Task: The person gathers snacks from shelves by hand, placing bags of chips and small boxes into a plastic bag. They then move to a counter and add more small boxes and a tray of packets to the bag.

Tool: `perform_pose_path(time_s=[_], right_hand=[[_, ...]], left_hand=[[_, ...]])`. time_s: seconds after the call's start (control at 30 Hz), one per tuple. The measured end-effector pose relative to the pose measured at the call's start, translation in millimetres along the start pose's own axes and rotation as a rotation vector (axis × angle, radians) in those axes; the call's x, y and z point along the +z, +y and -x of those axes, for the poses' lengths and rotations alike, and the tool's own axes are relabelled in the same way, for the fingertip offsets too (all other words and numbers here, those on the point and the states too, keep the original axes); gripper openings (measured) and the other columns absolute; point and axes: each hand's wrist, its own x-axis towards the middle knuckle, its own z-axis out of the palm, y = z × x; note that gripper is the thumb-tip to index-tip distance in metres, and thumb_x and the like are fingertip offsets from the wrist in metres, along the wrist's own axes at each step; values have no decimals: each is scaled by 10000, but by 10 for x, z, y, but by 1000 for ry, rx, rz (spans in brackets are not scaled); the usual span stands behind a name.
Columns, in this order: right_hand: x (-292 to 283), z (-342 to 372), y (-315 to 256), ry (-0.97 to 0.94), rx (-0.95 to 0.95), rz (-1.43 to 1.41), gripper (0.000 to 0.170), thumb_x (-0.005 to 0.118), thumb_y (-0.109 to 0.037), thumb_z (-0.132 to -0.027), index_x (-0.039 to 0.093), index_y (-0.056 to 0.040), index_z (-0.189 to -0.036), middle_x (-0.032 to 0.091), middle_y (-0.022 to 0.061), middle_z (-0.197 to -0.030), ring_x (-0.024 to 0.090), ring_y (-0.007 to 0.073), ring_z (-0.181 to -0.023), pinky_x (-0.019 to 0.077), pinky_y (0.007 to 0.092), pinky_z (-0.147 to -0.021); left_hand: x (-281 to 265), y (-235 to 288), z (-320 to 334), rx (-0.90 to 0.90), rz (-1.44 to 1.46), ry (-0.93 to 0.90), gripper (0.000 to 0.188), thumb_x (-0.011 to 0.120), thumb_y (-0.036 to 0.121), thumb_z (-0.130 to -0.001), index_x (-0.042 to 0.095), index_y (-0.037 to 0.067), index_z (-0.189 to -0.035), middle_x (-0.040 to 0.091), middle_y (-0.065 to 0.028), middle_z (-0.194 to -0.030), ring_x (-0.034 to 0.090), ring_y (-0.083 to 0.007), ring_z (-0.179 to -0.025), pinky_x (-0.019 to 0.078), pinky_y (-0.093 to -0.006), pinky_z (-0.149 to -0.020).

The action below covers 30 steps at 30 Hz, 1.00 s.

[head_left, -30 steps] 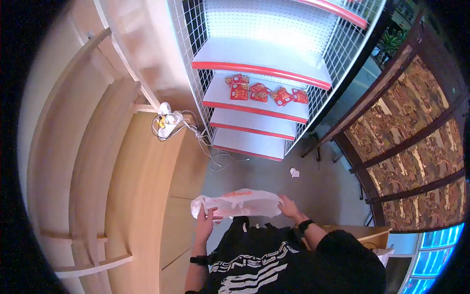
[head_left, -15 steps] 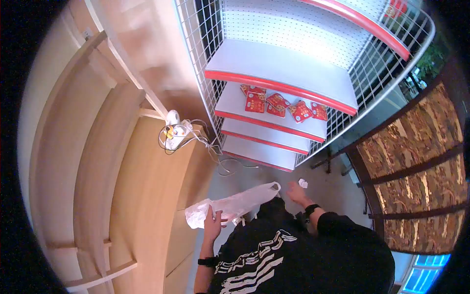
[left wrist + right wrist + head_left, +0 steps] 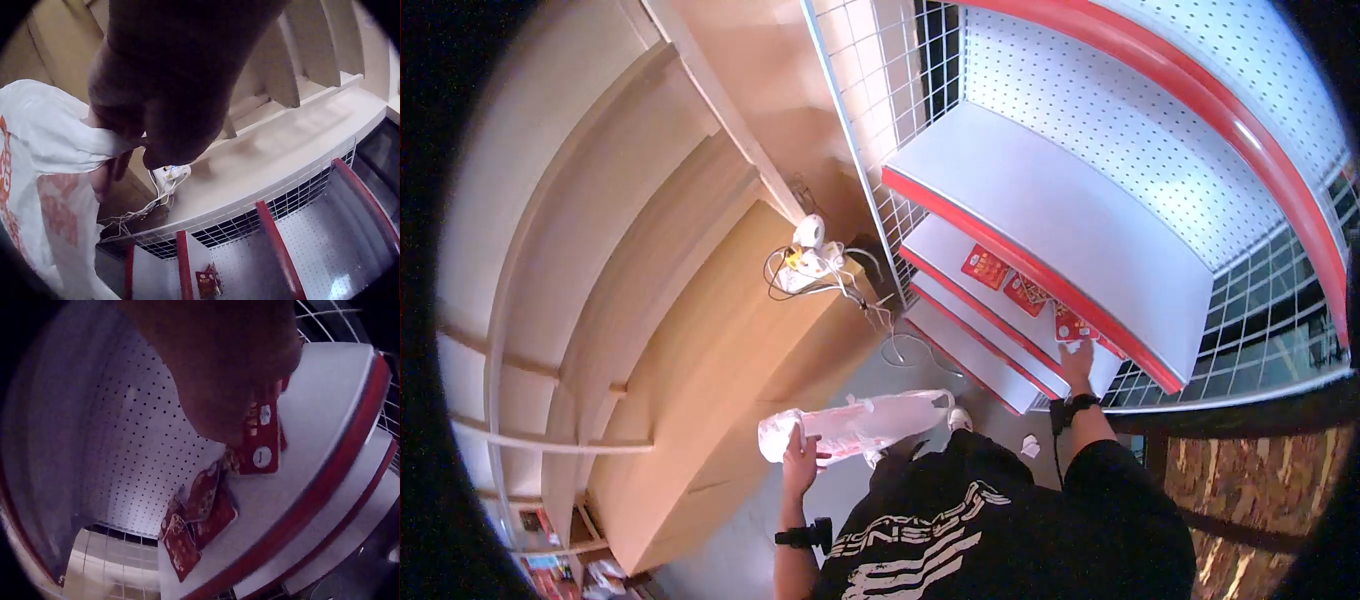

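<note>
- At the far side of my body, a rack [image 3: 1050, 190] with white shelves, red front edges, wire sides and a dotted back panel.
- On one of its shelves [image 3: 945, 245], below a wider one, red packets [image 3: 985, 267] lie flat in a loose row; the wider shelf hides part of them from above. Seen from my right wrist, several overlap in a small heap beside the one at my hand.
- My right hand [image 3: 1078, 370] is in at that shelf, over the packet [image 3: 1072, 325] toward the right end of the row. Its fingertips are hidden — I cannot tell whether they grip the packet or only touch it.
- My left hand [image 3: 803, 460] grips a white plastic bag [image 3: 870, 425] with red print, its film pinched between thumb and fingers. The bag hangs sideways in front of me, one handle loop toward the rack, well apart from the packets.
- To my left, a wooden counter [image 3: 730, 370]; at its end near the rack, a white power strip [image 3: 810, 270] with tangled cables [image 3: 870, 305].
- Below, grey floor [image 3: 700, 555] — a crumpled white scrap [image 3: 1030, 445] lies there, near my shoe [image 3: 960, 418].
- To my right, a brown patterned screen [image 3: 1240, 485].
</note>
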Motion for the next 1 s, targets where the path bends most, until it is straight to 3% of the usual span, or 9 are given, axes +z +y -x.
perform_pose_path(time_s=[0.1,0.13,0.23,0.33,0.53,0.6,0.73,0.83,1.0], right_hand=[[-383,-465,-132,-167,-205,225,579,617,-398,-779,503,-23,-1204,533,212,-1185,482,345,-1123,356,428,-964],[-425,-611,-112,-387,89,-3,567,556,-455,-806,512,-54,-1205,534,204,-1199,487,361,-1125,355,423,-967],[-233,-865,227,-383,-227,-61,556,536,-462,-820,512,-57,-1200,542,214,-1179,510,378,-1090,368,429,-956],[-289,-1067,220,-407,-75,157,511,615,-365,-800,523,-32,-1177,568,198,-1142,543,358,-1036,384,423,-938],[-173,-1038,17,-524,-58,-72,508,637,-337,-785,526,-24,-1170,572,188,-1135,547,346,-1028,387,416,-934],[-205,-924,-13,-552,-23,-143,507,644,-327,-780,527,-21,-1168,573,185,-1133,548,342,-1026,389,413,-933],[-310,-671,-101,-573,64,-295,507,658,-309,-770,529,-16,-1163,576,179,-1129,550,333,-1021,391,408,-930],[-432,-556,-188,-568,122,-404,507,669,-295,-763,530,-12,-1160,578,174,-1125,552,327,-1018,393,404,-928],[-598,-392,-336,-550,209,-587,508,687,-272,-750,532,-6,-1154,581,166,-1120,555,317,-1012,396,398,-924]], left_hand=[[66,270,212,40,7,44,589,428,187,-914,141,-6,-1391,595,-202,-1063,666,-248,-722,540,-307,-487],[84,339,269,49,1,70,584,425,192,-920,140,-6,-1390,598,-197,-1058,666,-244,-711,538,-304,-481],[119,427,428,47,31,138,576,419,196,-932,133,6,-1394,605,-185,-1055,665,-231,-687,536,-296,-479],[180,583,549,27,54,168,571,416,192,-938,126,22,-1399,608,-175,-1054,662,-218,-661,531,-287,-476],[273,745,765,2,85,227,560,408,196,-943,133,36,-1403,611,-161,-1056,657,-201,-668,524,-276,-472],[268,696,790,-14,96,220,578,418,241,-939,123,130,-1423,599,-164,-1081,659,-210,-668,524,-272,-474],[314,685,827,-36,115,224,568,421,216,-934,140,157,-1424,593,-157,-1092,658,-208,-669,521,-265,-476],[394,773,819,-30,150,237,526,402,181,-943,175,52,-1399,607,-154,-1058,655,-192,-677,516,-261,-481],[521,893,730,-13,213,174,527,400,183,-947,163,79,-1407,590,-156,-1086,655,-193,-704,513,-255,-483]])
